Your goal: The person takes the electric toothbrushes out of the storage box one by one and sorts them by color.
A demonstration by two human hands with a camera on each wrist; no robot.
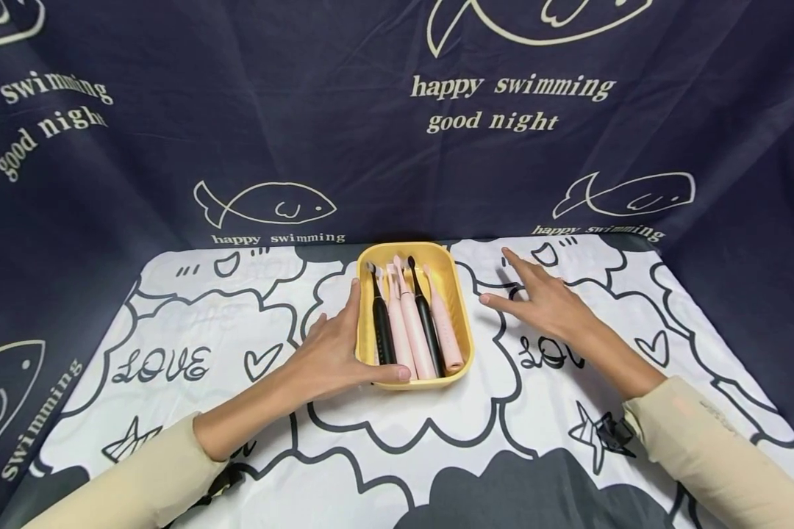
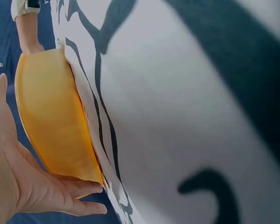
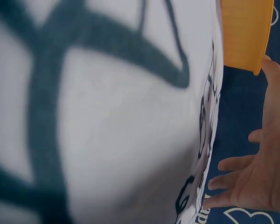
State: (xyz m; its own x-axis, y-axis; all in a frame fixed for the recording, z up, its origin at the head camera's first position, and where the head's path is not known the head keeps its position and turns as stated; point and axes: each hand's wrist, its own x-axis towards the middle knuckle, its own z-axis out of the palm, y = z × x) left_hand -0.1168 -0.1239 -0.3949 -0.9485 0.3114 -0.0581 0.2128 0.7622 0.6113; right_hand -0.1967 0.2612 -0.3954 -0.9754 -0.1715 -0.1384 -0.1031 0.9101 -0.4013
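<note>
A yellow plastic basket sits on the cloth in the head view. Inside it, several electric toothbrushes lie side by side, heads toward the far end: a black toothbrush at the left, pink toothbrushes, and another black toothbrush among them. My left hand rests against the basket's left side, fingers straight along the wall and thumb over the near rim. Off to the basket's right hovers my right hand, fingers spread, holding nothing. The left wrist view shows straight fingers by the basket's wall.
A white cloth with black cloud drawings covers the table. Behind it and at both sides hangs a dark blue curtain printed with fish and lettering. The basket stands near the table's back edge.
</note>
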